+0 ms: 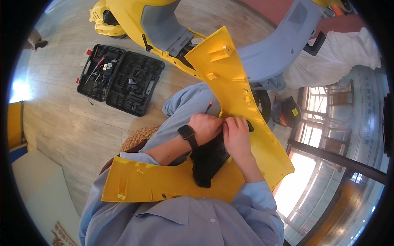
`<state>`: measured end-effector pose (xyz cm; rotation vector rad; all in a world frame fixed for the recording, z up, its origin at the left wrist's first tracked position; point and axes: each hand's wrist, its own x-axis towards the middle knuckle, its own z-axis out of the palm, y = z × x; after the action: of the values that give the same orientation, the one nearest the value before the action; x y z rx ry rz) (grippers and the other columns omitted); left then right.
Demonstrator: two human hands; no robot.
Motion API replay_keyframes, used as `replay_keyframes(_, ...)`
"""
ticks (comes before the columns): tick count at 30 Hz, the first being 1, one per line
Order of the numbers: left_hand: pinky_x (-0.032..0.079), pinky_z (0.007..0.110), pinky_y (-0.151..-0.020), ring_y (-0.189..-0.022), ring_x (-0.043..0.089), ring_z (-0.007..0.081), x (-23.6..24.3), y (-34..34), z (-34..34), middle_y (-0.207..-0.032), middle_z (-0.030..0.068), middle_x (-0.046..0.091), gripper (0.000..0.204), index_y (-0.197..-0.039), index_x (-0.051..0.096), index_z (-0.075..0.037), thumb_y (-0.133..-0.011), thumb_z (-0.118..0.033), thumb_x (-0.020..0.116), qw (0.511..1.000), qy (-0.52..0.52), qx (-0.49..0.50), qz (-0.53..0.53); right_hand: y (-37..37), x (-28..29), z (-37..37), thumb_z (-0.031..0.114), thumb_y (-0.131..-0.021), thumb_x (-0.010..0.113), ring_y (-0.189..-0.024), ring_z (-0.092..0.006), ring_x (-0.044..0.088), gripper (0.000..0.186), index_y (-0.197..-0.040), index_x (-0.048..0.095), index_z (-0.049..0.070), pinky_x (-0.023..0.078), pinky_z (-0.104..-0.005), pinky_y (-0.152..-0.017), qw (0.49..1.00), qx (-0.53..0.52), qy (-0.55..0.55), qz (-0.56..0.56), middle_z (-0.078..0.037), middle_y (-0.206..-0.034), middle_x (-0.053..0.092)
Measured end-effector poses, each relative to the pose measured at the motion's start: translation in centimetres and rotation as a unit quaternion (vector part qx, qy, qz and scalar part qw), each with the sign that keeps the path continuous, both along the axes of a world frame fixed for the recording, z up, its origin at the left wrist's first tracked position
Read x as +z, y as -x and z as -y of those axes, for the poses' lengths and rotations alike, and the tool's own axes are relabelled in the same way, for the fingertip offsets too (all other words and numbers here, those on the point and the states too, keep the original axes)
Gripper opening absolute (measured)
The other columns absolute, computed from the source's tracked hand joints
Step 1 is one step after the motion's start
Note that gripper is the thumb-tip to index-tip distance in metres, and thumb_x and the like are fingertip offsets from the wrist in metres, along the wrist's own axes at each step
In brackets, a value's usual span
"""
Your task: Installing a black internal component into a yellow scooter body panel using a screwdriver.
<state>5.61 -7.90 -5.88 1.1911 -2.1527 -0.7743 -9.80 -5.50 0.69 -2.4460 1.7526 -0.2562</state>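
A large bent yellow plastic body panel (262,151) lies across my lap, its inner side with clips and ribs facing up. Over its middle sits a black part (207,164), partly covered by my hands. My left hand (206,128), with a black watch on the wrist, is closed at the panel's inner edge. Bent fingers of my right hand (237,137) meet it there in a pinch. Whatever lies between the fingertips is hidden. Just beyond my left hand a thin red-and-black stick-like thing (209,106) pokes up; I cannot tell whether that hand holds it.
Ahead stands a yellow and grey scooter (160,24) with panels off. An open black toolbox (133,84) with tools lies on the wooden floor to the left. At right are a white cloth (334,55), a dark cap (286,112) and glass. A pale board (39,176) is at lower left.
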Motion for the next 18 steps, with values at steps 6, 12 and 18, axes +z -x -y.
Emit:
replay_keyframes(6,0.053,0.043,-0.058,-0.065,0.068,0.0291,-0.36,0.3,-0.22,-0.068,0.0058,0.067,0.02,-0.074,0.065,-0.013,-0.085,-0.029,0.069,1.0,-0.009,0.002,0.02,0.06,0.47,-0.13,0.016,-0.094,0.065,-0.086,-0.0383,0.057,0.016,-0.088,0.057,0.005,0.048,-0.0478,-0.08,0.997,-0.063,0.015,-0.045,-0.017,-0.085,0.056)
replay_keyframes(12,0.053,0.043,-0.058,-0.066,0.068,0.0284,-0.49,0.37,-0.33,-0.07,0.0054,0.068,0.018,-0.078,0.066,-0.013,-0.086,-0.029,0.068,1.0,-0.003,0.003,0.009,0.31,0.24,-0.32,0.015,-0.093,0.066,-0.091,-0.0381,0.056,0.016,-0.088,0.057,0.002,0.048,-0.0467,-0.082,0.998,-0.033,-0.027,-0.049,-0.017,-0.089,0.056)
replay_keyframes(18,0.054,0.043,-0.059,-0.067,0.069,0.0279,-0.03,0.49,-0.24,-0.072,0.0054,0.069,0.015,-0.082,0.068,-0.014,-0.085,-0.029,0.069,1.0,-0.012,0.011,0.014,0.73,0.32,-0.44,0.008,-0.089,0.067,-0.094,-0.0391,0.055,0.013,-0.094,0.057,0.001,0.047,-0.0476,-0.084,0.999,-0.023,-0.025,-0.001,-0.017,-0.094,0.056)
